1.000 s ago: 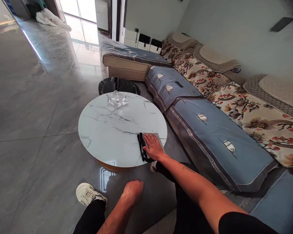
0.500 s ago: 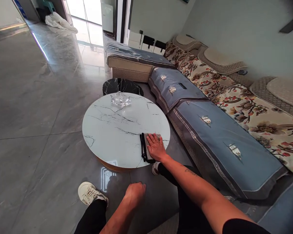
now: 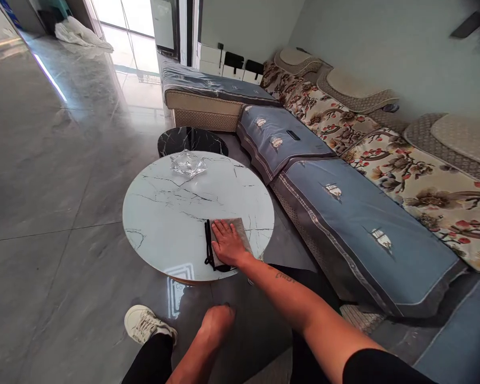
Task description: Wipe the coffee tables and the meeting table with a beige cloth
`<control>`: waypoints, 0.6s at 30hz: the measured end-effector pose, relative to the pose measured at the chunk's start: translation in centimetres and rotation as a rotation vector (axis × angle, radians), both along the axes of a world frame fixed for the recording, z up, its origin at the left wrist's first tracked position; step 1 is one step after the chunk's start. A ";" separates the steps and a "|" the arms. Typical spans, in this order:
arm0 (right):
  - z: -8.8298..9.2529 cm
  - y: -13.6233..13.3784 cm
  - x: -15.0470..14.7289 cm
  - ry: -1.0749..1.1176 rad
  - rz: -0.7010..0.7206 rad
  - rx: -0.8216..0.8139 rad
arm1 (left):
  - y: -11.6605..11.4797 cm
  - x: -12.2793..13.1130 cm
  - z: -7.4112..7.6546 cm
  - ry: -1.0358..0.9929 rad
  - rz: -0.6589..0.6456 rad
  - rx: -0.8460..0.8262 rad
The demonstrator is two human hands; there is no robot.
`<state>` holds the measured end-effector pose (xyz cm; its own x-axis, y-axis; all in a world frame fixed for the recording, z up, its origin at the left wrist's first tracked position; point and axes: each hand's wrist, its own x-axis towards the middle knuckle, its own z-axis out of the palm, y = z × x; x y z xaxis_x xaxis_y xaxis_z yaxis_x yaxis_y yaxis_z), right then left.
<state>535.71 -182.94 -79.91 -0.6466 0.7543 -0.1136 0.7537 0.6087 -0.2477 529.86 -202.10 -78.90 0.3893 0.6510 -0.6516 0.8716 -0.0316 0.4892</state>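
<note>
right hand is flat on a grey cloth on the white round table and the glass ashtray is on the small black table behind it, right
No, the ashtray is wrong: in the head view the glass ashtray sits on the white round table, near its far edge, not on the small black table. The right hand is flat on the grey cloth.

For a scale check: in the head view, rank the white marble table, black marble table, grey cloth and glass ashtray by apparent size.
White marble table
Black marble table, partly hidden
Grey cloth and glass ashtray look alike, cloth nearer
</note>
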 end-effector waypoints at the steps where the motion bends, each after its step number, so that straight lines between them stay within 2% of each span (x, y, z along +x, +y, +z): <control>1: -0.1 0.1 -0.1 0.001 0.008 -0.001 | 0.2 0.1 0.0 0.000 0.000 -0.003; 5: -0.6 1.3 0.6 0.004 0.065 0.008 | 1.1 0.3 -0.2 -0.005 0.000 -0.009; 8: -0.7 4.4 2.4 -0.014 0.042 0.017 | 1.7 0.4 -0.6 0.000 0.005 -0.023; 13: -0.6 13.7 8.9 -0.127 -0.314 0.039 | 1.9 0.9 -1.7 -0.004 0.007 -0.082; 16: -0.8 19.4 12.9 -0.166 -0.523 0.083 | 1.8 1.5 -2.8 0.007 0.004 -0.132; 18: -1.1 22.4 14.5 -0.170 -0.633 0.111 | 1.6 1.7 -3.7 0.004 0.003 -0.158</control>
<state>550.21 -160.50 -80.99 -0.0543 0.9957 -0.0749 0.9972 0.0502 -0.0553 531.58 -200.48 -82.55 0.3852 0.5415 -0.7472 0.8733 0.0476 0.4848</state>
